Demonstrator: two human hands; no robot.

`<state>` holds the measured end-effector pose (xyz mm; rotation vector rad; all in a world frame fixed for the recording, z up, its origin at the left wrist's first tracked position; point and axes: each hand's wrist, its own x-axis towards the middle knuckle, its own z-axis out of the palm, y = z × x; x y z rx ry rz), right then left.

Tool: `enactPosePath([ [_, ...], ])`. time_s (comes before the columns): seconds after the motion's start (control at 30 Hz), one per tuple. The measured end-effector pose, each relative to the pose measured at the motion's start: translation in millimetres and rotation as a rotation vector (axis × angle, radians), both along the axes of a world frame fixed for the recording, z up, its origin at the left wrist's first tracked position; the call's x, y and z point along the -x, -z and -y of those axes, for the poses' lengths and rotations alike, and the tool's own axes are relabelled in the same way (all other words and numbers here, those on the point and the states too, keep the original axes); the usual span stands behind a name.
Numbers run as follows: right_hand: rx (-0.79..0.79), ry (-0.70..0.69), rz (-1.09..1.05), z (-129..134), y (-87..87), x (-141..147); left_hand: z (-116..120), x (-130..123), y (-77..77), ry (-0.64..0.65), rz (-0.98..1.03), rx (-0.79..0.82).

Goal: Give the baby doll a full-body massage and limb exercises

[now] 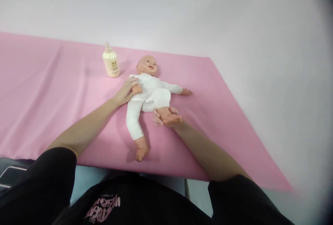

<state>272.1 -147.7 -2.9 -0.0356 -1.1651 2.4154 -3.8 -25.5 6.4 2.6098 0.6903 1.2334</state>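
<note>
A baby doll [152,85] with a white cloth body lies face up on the pink sheet, its head toward the far edge. My left hand [126,91] rests along the doll's side by its bent arm, fingers stretched out over the upper side. My right hand [158,117] is wrapped from below around the doll's foot [168,115] on the right, holding that leg raised and bent. The palm is hidden behind the foot. The doll's other leg [134,119] lies straight toward me, its foot on the sheet.
A cream-coloured lotion bottle [111,62] stands upright left of the doll's head. The pink sheet [203,114] covers the table to its edges. A pale wall [166,13] rises behind. A dark object with a light outline [11,176] sits at the lower left, below the table edge.
</note>
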Motion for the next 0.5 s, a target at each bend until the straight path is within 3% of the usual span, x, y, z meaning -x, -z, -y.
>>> enactPosePath([
  [0.07, 0.03, 0.188, 0.038, -5.3, -1.8, 2.5, -2.8, -0.3, 0.7, 0.015, -0.042, 0.002],
  [0.13, 0.075, 0.278, 0.081, -8.1, -5.0, 4.1, -4.3, -0.4, 1.5, 0.031, -0.075, 0.003],
  [0.5, 0.062, 0.349, 0.094, -6.4, -5.9, 6.7, -4.4, 0.0, 2.2, 0.072, -0.146, -0.051],
])
